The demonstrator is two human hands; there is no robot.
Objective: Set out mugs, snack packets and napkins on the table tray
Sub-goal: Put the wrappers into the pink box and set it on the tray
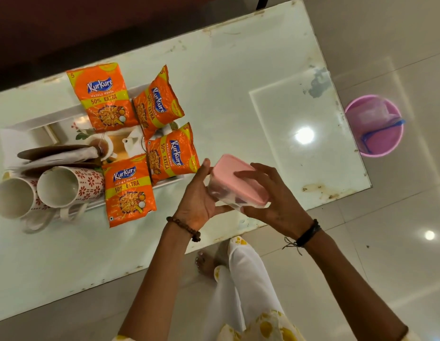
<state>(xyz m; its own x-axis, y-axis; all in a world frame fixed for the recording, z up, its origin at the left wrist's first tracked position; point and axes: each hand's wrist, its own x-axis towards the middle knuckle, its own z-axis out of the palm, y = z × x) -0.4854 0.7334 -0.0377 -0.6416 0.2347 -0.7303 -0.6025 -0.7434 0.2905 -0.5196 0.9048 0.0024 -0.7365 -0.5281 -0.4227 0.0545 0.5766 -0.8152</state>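
A white tray [39, 120] with a printed teapot picture lies at the left of the glass table [226, 77]. Several orange Kurkure snack packets [128, 190] rest on it and over its edges. Two white mugs with red flower patterns [66, 187] lie on their sides at the tray's near left. Folded napkins and dark round coasters [59, 155] sit behind the mugs. My left hand [198, 200] and my right hand [273, 200] together hold a clear plastic box with a pink lid [236, 182], tilted above the table's near edge, right of the tray.
A pink bucket [376, 126] with a blue-edged item inside stands on the tiled floor beyond the table's right end. My legs and a bare foot [206, 262] are beside the table's near edge. Dark furniture borders the far side.
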